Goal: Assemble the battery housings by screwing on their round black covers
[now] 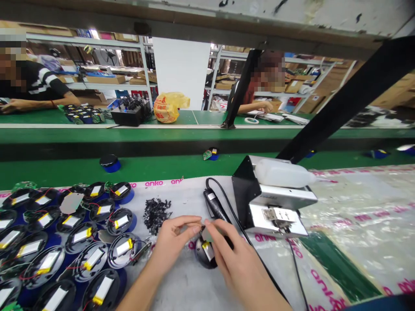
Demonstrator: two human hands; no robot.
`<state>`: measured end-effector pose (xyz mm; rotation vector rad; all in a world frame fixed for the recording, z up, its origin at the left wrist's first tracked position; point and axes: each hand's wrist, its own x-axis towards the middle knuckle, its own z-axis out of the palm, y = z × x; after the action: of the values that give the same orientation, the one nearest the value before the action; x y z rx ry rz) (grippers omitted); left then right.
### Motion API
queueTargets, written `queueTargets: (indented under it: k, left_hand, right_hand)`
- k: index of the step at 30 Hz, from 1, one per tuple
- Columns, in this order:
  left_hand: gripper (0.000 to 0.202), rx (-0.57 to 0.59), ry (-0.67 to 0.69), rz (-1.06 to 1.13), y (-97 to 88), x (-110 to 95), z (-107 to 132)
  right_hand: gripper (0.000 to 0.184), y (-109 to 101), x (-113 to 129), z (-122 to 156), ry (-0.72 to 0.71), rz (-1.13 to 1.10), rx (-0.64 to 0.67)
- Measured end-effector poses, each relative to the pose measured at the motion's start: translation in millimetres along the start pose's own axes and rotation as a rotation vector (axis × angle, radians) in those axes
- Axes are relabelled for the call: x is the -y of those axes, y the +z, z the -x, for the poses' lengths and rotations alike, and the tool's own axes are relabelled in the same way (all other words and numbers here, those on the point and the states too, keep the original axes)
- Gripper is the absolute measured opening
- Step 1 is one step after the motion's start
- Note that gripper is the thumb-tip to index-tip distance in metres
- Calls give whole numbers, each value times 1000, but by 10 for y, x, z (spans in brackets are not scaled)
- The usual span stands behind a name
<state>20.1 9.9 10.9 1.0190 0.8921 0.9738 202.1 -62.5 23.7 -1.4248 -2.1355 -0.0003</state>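
Observation:
My left hand is closed in a pinch, its fingertips at a small dark bit too little to name. Facing it, my right hand has its fingers curled together around a thin grey plate. Just under the fingertips sits a round black housing with a silver and yellow battery inside; my right fingers partly cover it. A pile of small black plastic pieces lies beyond my left hand.
Many blue and black round housings with batteries crowd the left. A black-handled tool with a cord lies ahead, beside a metal machine carrying a white bottle. A black post slants at right. Two people sit across the green belt.

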Motion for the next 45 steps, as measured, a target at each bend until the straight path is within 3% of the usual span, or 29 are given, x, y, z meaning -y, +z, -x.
queueTargets:
  k: [4,8,11,17,20,23,26,30,38,45]
  left_hand:
    - [45,199,30,-42,-69,-66,58]
    - [96,403,41,-331,-150,-102,86]
    - [85,479,84,-502,-100,-75,86]
    - [62,418,160,-643,104,12,96]
    - [59,357,135,-560,128,73,112]
    - [69,318,-89,-303,95,129,124]
    - [68,379,-328,-42,44,126,120]
    - [54,322,-429,91,51,67,81]
    - [36,187,-376,-62,262,128,55]
    - [18,129,-295,-156,343,170,101]
  right_hand:
    - [48,-22,-60,42,48,-113,-36]
    - [42,8,-143,151,211,-326,-82]
    - [37,57,-147,212,299,-454,-128]
    - [40,133,1,254,285,-473,-214]
    - [42,149,63,306,248,-448,-226]
    - [42,145,77,366,233,-370,-214]
    - [42,143,65,407,232,-356,-180]
    - [42,161,53,437,259,-379,-173]
    - [45,133,92,428,263,-360,-194]
    - [49,106,77,338,150,-208,-176]
